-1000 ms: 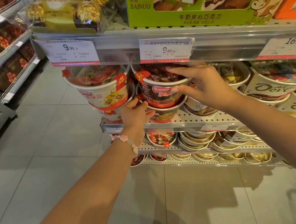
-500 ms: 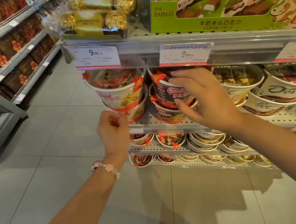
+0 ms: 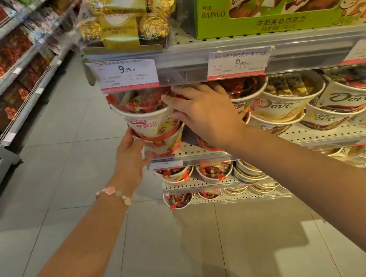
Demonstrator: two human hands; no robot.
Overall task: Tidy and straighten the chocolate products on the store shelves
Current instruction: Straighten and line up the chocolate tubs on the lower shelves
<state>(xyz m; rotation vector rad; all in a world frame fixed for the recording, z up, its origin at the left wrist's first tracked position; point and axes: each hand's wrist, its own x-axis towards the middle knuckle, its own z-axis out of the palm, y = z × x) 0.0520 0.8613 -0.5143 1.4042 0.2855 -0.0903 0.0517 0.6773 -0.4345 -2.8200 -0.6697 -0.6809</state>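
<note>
Head view: the landmark is the left price tag (image 3: 124, 74) reading 9.90. Directly below it stands the top white tub (image 3: 147, 117), clear-lidded, full of red-wrapped chocolates, stacked on a lower white tub (image 3: 164, 143) at the very left end of the perforated shelf (image 3: 199, 147). The left hand (image 3: 129, 156), below the tag, cups the left side of the stack where the two tubs meet, its fingers curled round them. The right hand (image 3: 202, 114), below and right of the tag, lies against the top tub's right side and lid rim with fingers spread and nearly straight, pressing rather than gripping. The stack leans left, over the shelf end; a hard push from the right could tip the upper tub off into the aisle. Right of the tag, Dove tubs (image 3: 282, 105) sit tilted in rows
</note>
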